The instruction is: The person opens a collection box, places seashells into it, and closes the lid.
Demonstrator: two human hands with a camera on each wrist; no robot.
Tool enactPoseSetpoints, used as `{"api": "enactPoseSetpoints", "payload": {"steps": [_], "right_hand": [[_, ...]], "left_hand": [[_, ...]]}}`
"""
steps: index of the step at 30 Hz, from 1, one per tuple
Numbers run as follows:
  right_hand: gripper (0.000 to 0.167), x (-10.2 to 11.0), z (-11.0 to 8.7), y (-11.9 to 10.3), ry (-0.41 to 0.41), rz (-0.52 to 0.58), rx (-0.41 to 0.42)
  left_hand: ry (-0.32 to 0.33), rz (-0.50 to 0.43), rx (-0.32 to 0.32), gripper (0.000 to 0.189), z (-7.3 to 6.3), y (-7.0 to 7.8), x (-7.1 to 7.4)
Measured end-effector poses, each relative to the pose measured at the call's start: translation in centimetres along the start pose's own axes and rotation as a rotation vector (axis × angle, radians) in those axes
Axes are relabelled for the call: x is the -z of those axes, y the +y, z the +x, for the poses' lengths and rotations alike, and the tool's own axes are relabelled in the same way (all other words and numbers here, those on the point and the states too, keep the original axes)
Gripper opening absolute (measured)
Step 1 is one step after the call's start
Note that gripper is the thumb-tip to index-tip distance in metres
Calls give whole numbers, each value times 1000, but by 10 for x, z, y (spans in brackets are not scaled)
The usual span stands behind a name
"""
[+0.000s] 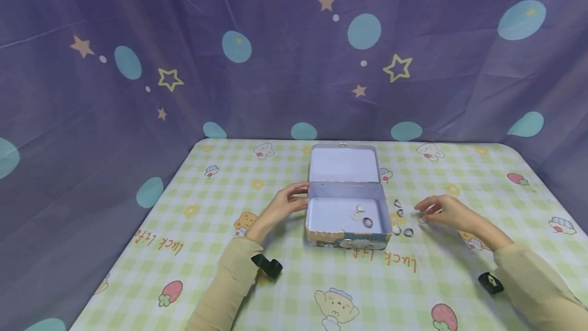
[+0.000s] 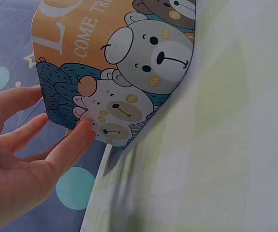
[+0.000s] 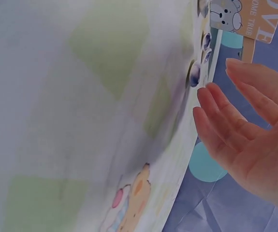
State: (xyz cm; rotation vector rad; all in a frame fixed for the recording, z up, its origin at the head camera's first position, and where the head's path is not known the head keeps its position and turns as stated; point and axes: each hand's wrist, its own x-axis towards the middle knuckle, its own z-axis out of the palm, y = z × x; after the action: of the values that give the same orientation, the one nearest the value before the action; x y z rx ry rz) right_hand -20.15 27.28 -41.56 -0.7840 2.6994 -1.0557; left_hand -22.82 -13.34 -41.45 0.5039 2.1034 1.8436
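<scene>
A tin box (image 1: pixel 346 241) with its lid (image 1: pixel 343 164) raised stands on the table, with bears printed on its outside. My left hand (image 1: pixel 281 209) is at the box's left side; in the left wrist view its extended fingertips (image 2: pixel 83 126) rest against the printed wall (image 2: pixel 143 60). Inside the box lie a few small seashells (image 1: pixel 367 222). To the right of the box my right hand (image 1: pixel 447 212) is low over the table, fingers loosely bent and apart. One seashell (image 3: pixel 194 73) lies right by its fingertips, with nothing held between them.
Several more seashells (image 1: pixel 408 232) lie on the table between the box and my right hand. A green checked tablecloth (image 1: pixel 220 264) with printed cartoons covers the table. A purple curtain (image 1: pixel 285 96) hangs behind the table's back edge.
</scene>
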Motion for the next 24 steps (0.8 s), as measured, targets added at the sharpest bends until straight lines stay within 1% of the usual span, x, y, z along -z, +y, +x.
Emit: {"api": "enactPoseSetpoints", "payload": {"steps": [8,24], "right_hand": [[26,0,1,7,-42,25,-28],[25,-3,7,14,-85,9,-107]], "left_hand": [[-5,-5,-6,49,1,-2,1],[8,-13,2,49,0,-2,0]]}}
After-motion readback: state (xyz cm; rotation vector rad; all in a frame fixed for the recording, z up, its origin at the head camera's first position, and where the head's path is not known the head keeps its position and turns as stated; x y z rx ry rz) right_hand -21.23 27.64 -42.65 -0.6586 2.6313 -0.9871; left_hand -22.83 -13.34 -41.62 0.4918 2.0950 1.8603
